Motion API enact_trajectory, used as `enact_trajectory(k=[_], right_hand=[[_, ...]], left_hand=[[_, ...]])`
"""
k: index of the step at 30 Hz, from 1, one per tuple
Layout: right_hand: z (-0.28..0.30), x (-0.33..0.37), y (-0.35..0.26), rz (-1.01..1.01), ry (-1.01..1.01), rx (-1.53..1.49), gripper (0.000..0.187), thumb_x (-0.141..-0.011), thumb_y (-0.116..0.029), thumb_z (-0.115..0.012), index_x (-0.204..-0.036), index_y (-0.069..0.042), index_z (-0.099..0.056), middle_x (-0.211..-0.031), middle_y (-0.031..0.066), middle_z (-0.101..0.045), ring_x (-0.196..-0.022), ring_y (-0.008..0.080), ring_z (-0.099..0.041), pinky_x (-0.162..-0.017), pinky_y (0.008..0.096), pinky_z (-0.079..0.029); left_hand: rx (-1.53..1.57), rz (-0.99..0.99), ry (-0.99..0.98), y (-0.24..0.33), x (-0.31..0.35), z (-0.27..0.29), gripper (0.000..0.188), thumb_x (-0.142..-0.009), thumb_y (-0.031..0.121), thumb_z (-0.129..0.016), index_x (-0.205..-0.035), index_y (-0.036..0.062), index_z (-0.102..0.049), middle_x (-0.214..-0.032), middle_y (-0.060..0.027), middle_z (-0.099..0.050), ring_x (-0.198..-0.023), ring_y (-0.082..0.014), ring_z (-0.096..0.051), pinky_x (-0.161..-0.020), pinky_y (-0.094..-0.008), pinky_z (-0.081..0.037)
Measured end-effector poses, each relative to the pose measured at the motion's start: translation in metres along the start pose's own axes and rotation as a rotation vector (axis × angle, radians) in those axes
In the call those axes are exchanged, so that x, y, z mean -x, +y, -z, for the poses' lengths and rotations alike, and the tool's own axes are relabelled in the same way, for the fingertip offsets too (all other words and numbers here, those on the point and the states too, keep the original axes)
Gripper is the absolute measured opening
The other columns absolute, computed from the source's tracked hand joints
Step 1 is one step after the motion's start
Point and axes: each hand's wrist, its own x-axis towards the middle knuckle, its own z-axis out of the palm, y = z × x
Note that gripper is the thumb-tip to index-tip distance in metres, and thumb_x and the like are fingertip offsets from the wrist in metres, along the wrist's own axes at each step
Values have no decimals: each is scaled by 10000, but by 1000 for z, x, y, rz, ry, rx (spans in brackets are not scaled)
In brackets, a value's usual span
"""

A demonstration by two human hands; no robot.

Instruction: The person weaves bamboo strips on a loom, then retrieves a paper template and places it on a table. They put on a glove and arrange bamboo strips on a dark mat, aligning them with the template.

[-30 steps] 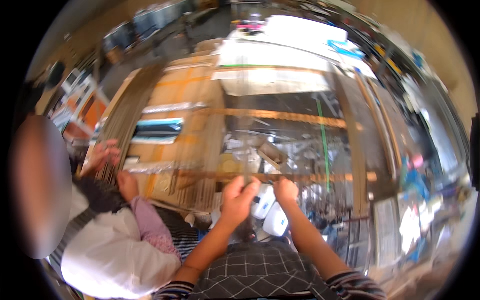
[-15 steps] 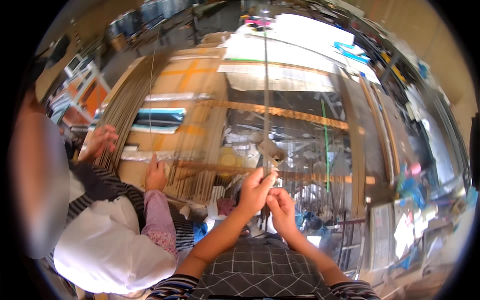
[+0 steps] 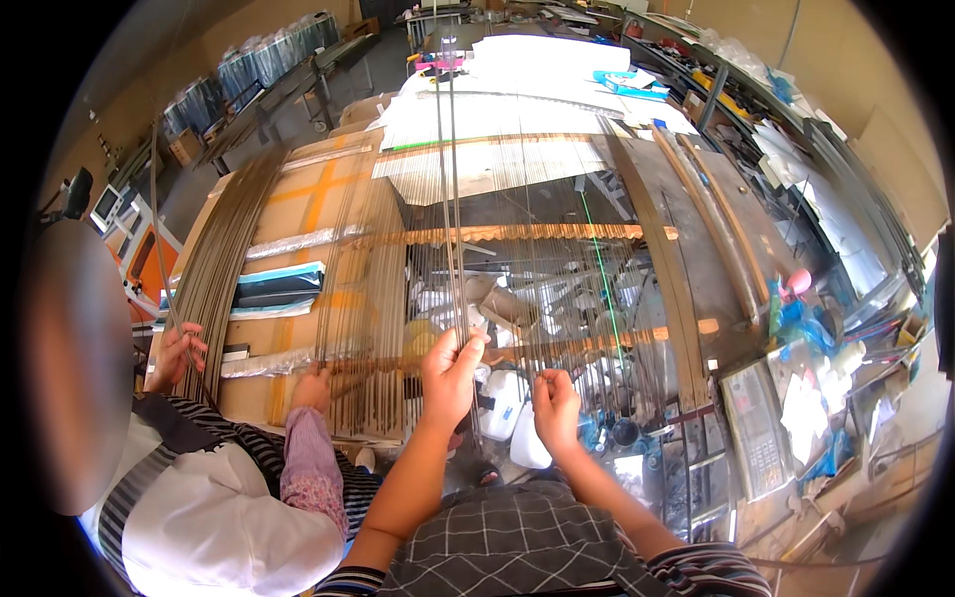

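Observation:
My left hand is closed around a pair of long, thin grey-brown rods, held upright; their lower ends hang below the fist. A short way to the right, my right hand is curled with thumb and finger together; whatever it may pinch is hidden or too thin to name. Beneath both hands, many similar rods lie side by side across notched orange rails. At the left, a co-worker's hand grasps another long rod, while that person's other hand reaches to the rods on the cardboard.
A cardboard-covered surface with a blue-and-black packet lies to the left. White sheets cover the far end. White jugs stand below the rails. On the right are a keypad device and a cluttered shelf.
My right hand has parted from my left and moved right. The rods stay upright in my left hand. The co-worker's nearer hand has lowered to the rods, and the view has shifted.

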Motion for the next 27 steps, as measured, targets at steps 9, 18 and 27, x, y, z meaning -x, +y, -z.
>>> enact_trajectory(k=[9, 18, 27], right_hand=[[-19, -16, 25, -11, 0, 284, 157, -864, -165, -549, -918, -19, -569, -679, 196, -622, -661, 394, -616, -609, 479, -469], [-41, -29, 43, 17, -44, 445, 180, -871, -196, -521, -948, -36, -549, -739, 228, -635, -704, 416, -620, -658, 498, -479], [-66, -45, 55, -48, -129, 592, 228, -870, -247, -493, -932, -36, -555, -743, 228, -644, -717, 418, -636, -673, 497, -503]], left_hand=[[-53, -1, 34, 15, 12, 1, 91, -893, 74, -546, -895, -5, -592, -720, 43, -505, -640, -27, -401, -561, -201, -325], [-128, -31, 52, 10, 19, 7, 84, -881, 71, -561, -884, -9, -588, -721, 29, -524, -647, -42, -423, -571, -214, -348], [-172, -2, 46, 7, 23, 12, 101, -892, 102, -541, -893, 12, -585, -739, 50, -517, -654, -19, -427, -581, -188, -333]])
